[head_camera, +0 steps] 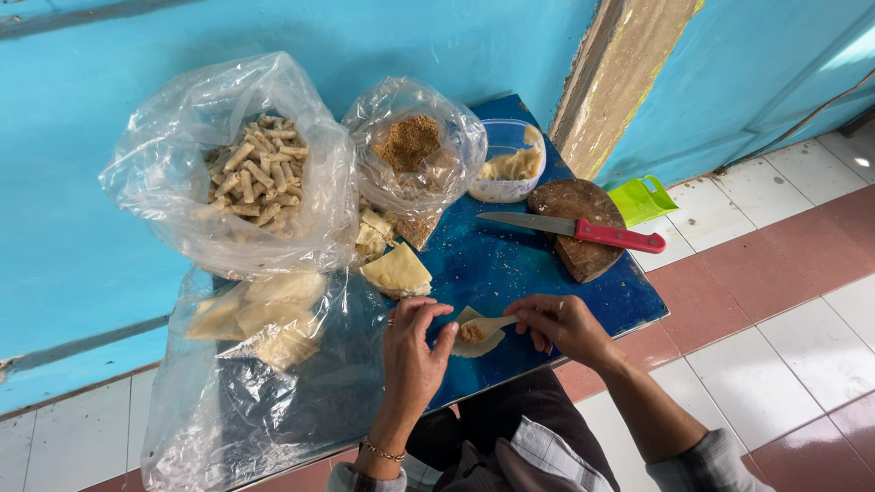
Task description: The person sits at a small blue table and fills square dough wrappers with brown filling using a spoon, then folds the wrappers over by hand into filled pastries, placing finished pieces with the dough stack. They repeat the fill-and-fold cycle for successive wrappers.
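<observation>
My left hand (412,353) holds a thin pale wrapper (476,339) over the front edge of the blue table (510,264); a brown lump of filling lies on the wrapper. My right hand (563,326) grips a small pale spoon (492,324) whose tip rests on that filling. A stack of triangular wrappers (396,271) lies just beyond my left hand.
A clear bag of rolled pieces (251,173) and a bag of brown crumbs (412,146) stand at the back. A plastic tub (510,164) sits beside them. A red-handled knife (583,230) lies across a round wooden board (583,251). A green dustpan (641,199) is on the tiled floor.
</observation>
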`<state>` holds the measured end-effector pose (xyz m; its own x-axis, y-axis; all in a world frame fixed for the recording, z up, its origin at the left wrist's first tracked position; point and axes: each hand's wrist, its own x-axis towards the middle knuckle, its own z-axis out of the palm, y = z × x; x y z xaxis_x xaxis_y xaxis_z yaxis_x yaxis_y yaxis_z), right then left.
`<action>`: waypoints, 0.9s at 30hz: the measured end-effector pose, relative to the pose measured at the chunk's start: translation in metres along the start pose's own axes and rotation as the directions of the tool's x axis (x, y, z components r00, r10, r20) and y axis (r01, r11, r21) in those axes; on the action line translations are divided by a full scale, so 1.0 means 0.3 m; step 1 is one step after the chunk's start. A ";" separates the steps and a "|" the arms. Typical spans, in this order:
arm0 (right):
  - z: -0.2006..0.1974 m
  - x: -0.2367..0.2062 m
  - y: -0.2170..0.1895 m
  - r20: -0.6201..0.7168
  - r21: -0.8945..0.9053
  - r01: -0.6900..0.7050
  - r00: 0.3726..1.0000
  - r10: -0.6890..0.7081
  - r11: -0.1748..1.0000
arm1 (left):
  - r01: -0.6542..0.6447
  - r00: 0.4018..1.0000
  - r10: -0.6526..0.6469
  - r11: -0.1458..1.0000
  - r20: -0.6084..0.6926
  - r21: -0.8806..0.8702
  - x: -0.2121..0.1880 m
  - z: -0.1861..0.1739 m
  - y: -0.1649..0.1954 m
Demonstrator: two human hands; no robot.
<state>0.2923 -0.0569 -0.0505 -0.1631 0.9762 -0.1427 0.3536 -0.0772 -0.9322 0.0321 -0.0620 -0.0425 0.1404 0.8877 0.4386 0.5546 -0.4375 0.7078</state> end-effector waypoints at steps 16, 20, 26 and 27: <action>0.009 -0.029 0.023 0.022 -0.369 0.415 0.898 -0.439 0.832 | 0.011 0.996 -0.031 0.970 0.080 0.241 -0.014 0.102 -0.013; 0.004 -0.033 0.011 0.034 -0.378 0.429 0.892 -0.451 0.820 | 0.013 0.993 -0.036 0.979 0.111 0.203 -0.022 0.084 -0.006; -0.005 -0.036 0.022 0.044 -0.376 0.482 0.862 -0.504 0.791 | -0.030 0.999 0.025 0.987 0.033 0.156 -0.041 0.027 0.004; -0.009 -0.035 0.026 0.025 -0.354 0.456 0.877 -0.479 0.816 | -0.011 0.999 0.002 0.973 0.039 0.230 -0.048 0.016 0.006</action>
<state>0.2993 -0.0670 -0.0553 -0.3356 0.8885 0.3131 0.5407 0.4538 -0.7084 0.0349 -0.0750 -0.0503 0.1733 0.8916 0.4184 0.7271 -0.4024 0.5562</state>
